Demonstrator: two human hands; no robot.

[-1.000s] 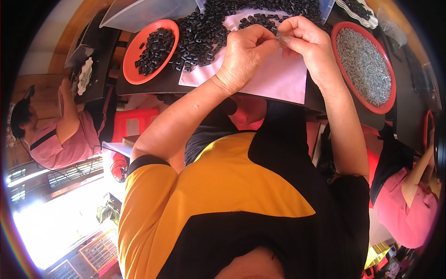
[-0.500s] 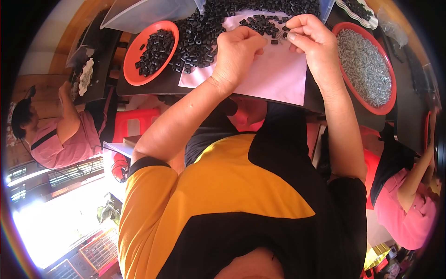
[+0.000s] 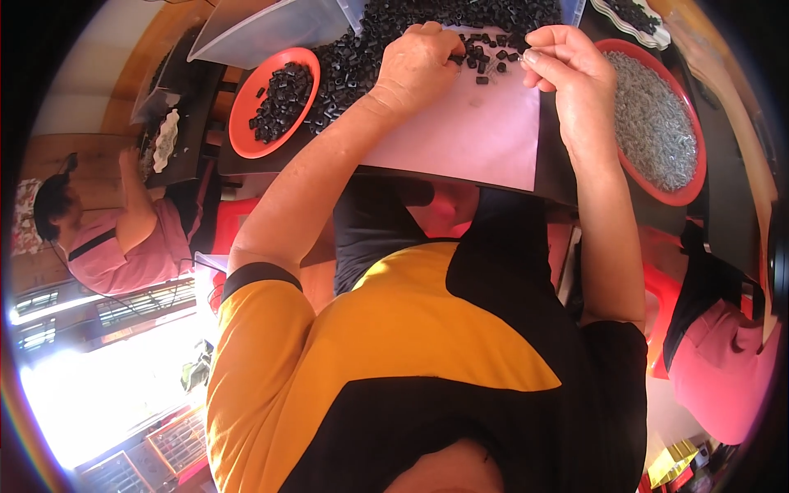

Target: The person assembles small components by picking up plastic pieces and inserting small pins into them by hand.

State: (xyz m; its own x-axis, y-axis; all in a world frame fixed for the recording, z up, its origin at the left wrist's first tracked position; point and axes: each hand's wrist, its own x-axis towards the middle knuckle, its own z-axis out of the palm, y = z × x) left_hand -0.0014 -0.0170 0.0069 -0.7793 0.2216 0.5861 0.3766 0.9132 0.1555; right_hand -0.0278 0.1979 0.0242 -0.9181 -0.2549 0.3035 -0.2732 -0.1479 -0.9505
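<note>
Covering some of the black pieces (image 3: 345, 70) by the pink sheet (image 3: 477, 140), your left hand (image 3: 419, 66) had fingertips partly hidden; grip impossible to tell. Your right hand (image 3: 582, 78) had thumb and forefinger close together near loose pieces; whether they held anything, unclear. Frame's top cut off the clear bin (image 3: 279, 29). Silver bits (image 3: 653, 123) blurred together.

The dark table (image 3: 554, 177) bears a pink sheet (image 3: 485, 140) and heaped black pieces (image 3: 352, 64) — a red bowl (image 3: 242, 123) left, another bowl (image 3: 679, 196) right.
</note>
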